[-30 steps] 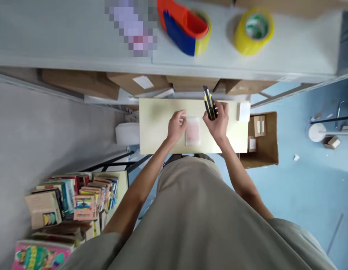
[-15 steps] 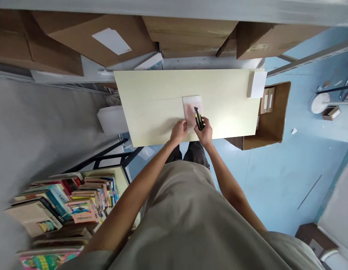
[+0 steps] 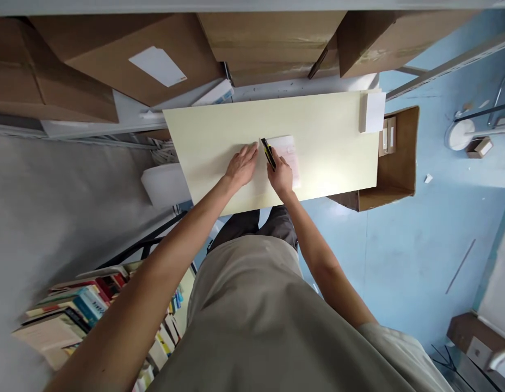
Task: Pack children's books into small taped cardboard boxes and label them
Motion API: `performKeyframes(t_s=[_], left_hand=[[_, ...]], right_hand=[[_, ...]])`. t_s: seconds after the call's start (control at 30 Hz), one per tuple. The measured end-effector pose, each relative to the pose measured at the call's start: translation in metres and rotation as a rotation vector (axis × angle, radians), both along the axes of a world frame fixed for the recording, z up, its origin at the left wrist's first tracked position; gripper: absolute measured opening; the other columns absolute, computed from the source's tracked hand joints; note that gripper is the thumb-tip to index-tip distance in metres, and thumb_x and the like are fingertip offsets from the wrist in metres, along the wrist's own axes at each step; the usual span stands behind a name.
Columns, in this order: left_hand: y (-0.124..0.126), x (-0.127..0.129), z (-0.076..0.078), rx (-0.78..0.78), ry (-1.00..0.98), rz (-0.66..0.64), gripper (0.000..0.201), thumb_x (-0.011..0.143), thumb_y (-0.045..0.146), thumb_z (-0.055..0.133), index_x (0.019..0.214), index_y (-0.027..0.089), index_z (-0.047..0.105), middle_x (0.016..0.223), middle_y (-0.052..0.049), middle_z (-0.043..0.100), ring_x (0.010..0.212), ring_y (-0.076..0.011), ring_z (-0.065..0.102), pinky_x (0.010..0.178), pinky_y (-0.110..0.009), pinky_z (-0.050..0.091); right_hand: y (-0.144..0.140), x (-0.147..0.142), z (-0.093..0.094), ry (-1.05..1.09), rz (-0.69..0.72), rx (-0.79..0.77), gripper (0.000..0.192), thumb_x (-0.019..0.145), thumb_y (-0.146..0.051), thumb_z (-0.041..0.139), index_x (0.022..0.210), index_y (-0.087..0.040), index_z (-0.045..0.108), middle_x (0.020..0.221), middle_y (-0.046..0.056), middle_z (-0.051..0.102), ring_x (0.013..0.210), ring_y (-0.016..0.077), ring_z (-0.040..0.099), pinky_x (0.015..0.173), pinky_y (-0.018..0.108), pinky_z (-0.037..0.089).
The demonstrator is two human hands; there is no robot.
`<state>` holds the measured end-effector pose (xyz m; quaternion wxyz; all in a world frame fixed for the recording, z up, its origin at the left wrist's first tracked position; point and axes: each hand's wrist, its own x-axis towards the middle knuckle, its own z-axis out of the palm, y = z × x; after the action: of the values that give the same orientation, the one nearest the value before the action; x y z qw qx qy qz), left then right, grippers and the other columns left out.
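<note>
A black and yellow utility knife [image 3: 269, 154] is gripped in my right hand [image 3: 281, 175], its front end pointing away from me at the left edge of a small paper pad [image 3: 290, 155]. Just left of the knife, my left hand [image 3: 242, 165] lies on the pale yellow board [image 3: 338, 147] with its fingers stretched out, the fingertips close to the pad's upper left corner. The pad rests flat on the board and is partly covered by my right hand. Whether the blade touches the paper is too small to tell.
A white stack of paper [image 3: 374, 112] sits at the board's far right corner. Large cardboard boxes [image 3: 272, 43] line the shelf behind. An open carton [image 3: 405, 155] stands right of the board, a white bin [image 3: 166, 184] left. Books [image 3: 79, 305] are piled at lower left.
My right hand has carried the knife left to the pad's left edge. My left hand has moved left and away from me, and its fingers have straightened onto the board.
</note>
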<state>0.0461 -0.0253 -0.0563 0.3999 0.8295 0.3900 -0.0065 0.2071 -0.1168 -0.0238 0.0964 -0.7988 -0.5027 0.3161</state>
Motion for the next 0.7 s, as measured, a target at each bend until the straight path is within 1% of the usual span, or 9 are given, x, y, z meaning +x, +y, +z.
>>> performKeyframes(t_s=[0.07, 0.2, 0.33, 0.43, 0.57, 0.63, 0.7], left_hand=[[0.002, -0.001, 0.0, 0.013, 0.011, -0.023, 0.07, 0.102, 0.018, 0.057, 0.171, 0.013, 0.057, 0.188, -0.02, 0.044, 0.174, -0.0448, 0.038, 0.139, -0.067, 0.041], [0.006, -0.001, -0.003, 0.042, 0.031, -0.071, 0.067, 0.104, 0.02, 0.054, 0.17, 0.012, 0.059, 0.188, -0.02, 0.044, 0.17, -0.0445, 0.041, 0.137, -0.066, 0.044], [0.009, 0.0, -0.003, 0.069, 0.046, -0.105, 0.067, 0.106, 0.024, 0.055, 0.172, 0.011, 0.057, 0.187, -0.021, 0.045, 0.168, -0.0457, 0.043, 0.135, -0.067, 0.046], [0.009, 0.004, 0.005, 0.078, 0.117, -0.145, 0.068, 0.108, 0.025, 0.054, 0.175, 0.011, 0.052, 0.189, -0.022, 0.04, 0.17, -0.0467, 0.041, 0.135, -0.068, 0.046], [0.009, 0.008, 0.02, 0.082, 0.248, -0.207, 0.068, 0.11, 0.022, 0.05, 0.177, 0.01, 0.049, 0.194, -0.02, 0.031, 0.172, -0.0452, 0.038, 0.135, -0.065, 0.047], [0.009, 0.01, 0.023, 0.092, 0.265, -0.219, 0.068, 0.109, 0.02, 0.05, 0.176, 0.008, 0.048, 0.194, -0.021, 0.031, 0.171, -0.0453, 0.039, 0.135, -0.064, 0.048], [0.009, 0.01, 0.022, 0.102, 0.264, -0.222, 0.068, 0.109, 0.021, 0.052, 0.175, 0.005, 0.048, 0.193, -0.023, 0.031, 0.17, -0.0459, 0.039, 0.134, -0.064, 0.048]], right_hand=[[0.004, -0.003, 0.001, -0.007, -0.015, -0.009, 0.069, 0.111, -0.025, 0.043, 0.18, -0.022, 0.047, 0.146, 0.017, 0.078, 0.122, 0.0328, 0.079, 0.111, 0.053, 0.068], [0.004, -0.007, 0.003, -0.024, -0.018, -0.059, 0.071, 0.11, -0.023, 0.042, 0.181, -0.016, 0.046, 0.149, 0.022, 0.076, 0.12, 0.0359, 0.079, 0.107, 0.054, 0.068], [-0.002, -0.01, 0.004, -0.033, -0.012, -0.05, 0.072, 0.11, -0.022, 0.041, 0.182, -0.021, 0.044, 0.143, 0.02, 0.077, 0.115, 0.0342, 0.079, 0.104, 0.051, 0.069], [-0.009, -0.012, 0.007, -0.056, 0.0, -0.097, 0.072, 0.113, -0.022, 0.039, 0.185, -0.024, 0.041, 0.145, 0.018, 0.076, 0.115, 0.0333, 0.079, 0.103, 0.049, 0.068], [-0.022, -0.017, 0.016, -0.09, 0.019, -0.191, 0.074, 0.115, -0.021, 0.04, 0.189, -0.027, 0.034, 0.148, 0.018, 0.073, 0.112, 0.0327, 0.078, 0.101, 0.047, 0.066], [-0.03, -0.018, 0.02, -0.095, 0.029, -0.21, 0.075, 0.116, -0.021, 0.04, 0.19, -0.03, 0.031, 0.148, 0.018, 0.073, 0.108, 0.0315, 0.078, 0.099, 0.046, 0.066], [-0.039, -0.019, 0.025, -0.101, 0.04, -0.235, 0.073, 0.117, -0.022, 0.04, 0.19, -0.03, 0.031, 0.148, 0.018, 0.072, 0.107, 0.0309, 0.078, 0.098, 0.044, 0.066]])
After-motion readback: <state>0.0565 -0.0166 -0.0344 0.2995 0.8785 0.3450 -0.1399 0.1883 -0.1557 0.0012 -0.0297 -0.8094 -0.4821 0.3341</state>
